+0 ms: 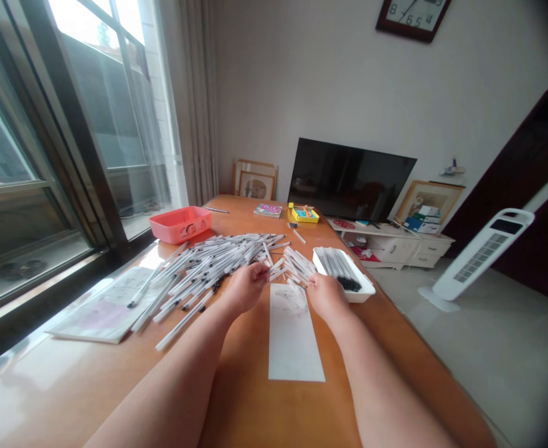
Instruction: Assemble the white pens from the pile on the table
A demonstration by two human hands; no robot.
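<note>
My left hand [247, 284] is closed in a pinch on a thin white pen at the near edge of a big heap of white pens [208, 264]. My right hand [324, 291] is curled on pens of a small pile [297, 264] just beyond it. The two hands sit close together above the far end of a long white paper strip [295, 336] lying on the orange wooden table [255, 398]. A white tray [365, 291] with black-tipped refills stands right of my right hand.
A red plastic basket [180, 224] stands at the far left of the table, near the window. Papers in a clear sleeve [106, 308] lie at the left edge. A yellow box [303, 214] and a small book [268, 210] rest at the far end. A white tower fan [479, 255] stands on the floor to the right.
</note>
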